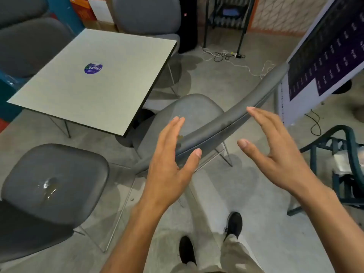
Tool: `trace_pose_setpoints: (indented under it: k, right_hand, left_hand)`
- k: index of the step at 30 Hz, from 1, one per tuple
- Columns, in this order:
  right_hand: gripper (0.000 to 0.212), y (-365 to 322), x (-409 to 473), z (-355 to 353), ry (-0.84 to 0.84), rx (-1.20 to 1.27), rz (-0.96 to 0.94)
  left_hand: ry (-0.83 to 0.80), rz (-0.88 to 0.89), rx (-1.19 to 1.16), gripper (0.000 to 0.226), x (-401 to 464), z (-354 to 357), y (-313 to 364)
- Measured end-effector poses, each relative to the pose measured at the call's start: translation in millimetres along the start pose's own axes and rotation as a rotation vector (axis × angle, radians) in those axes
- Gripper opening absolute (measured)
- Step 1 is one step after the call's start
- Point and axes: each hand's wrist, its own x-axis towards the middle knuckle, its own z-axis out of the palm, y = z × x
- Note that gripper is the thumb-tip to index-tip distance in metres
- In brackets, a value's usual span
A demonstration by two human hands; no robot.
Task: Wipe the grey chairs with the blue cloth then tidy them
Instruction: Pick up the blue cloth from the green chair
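A square grey table (94, 75) fills the upper left of the concrete floor, a round purple sticker (93, 68) near its middle. A dark grey chair (53, 186) sits at lower left, its seat marked by a wet, shiny patch (48, 187). More grey chairs (147, 14) ring the table's far sides. The grey chair in front of me (194, 113) stands with its seat toward the table corner, its curved backrest (232, 120) running from below my left palm up to the right. A white board with purple panels (325, 62) leans at right, and white and black cables (226, 55) trail across the floor beyond. My left hand (171, 164) hovers at the backrest's near end, fingers straight and close together, thumb spread wide. My right hand (279, 152) is raised just beside the backrest, fingers loosely extended, gripping nothing. The blue cloth is out of sight. My black shoes (233, 225) show below.
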Motion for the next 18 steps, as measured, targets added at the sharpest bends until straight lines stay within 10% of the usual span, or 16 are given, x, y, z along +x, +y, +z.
trace_pose_setpoints:
  k: [18]
  right_hand:
    - [0.067, 217, 129, -117, -0.173, 0.122, 0.033]
  left_hand:
    - [-0.039, -0.119, 0.139, 0.066, 182, 208, 81]
